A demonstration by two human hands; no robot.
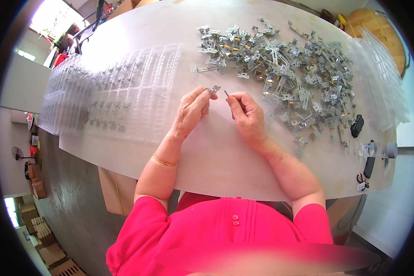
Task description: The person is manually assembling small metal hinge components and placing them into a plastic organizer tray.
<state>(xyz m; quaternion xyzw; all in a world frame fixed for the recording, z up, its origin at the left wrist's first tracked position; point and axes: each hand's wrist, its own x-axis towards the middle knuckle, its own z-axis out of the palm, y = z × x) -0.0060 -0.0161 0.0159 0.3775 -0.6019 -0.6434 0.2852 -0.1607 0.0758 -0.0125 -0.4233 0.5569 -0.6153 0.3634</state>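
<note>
Over the middle of the pale table, my left hand pinches a small silver metal bracket with holes in its flat end. My right hand is closed on a thin dark metal pin, its tip standing out toward the bracket. A narrow gap separates the two pieces. Beyond and to the right of my hands spreads a large heap of metal brackets, some with brass-coloured parts. To the left lie clear plastic trays, stacked at the far left, with rows of similar metal parts in their compartments.
Clear plastic sheets or trays are piled at the right edge. Near them lie a black case, a clear bottle and a dark phone-shaped object. A round wooden stool top stands beyond the table; a cardboard box is below its front edge.
</note>
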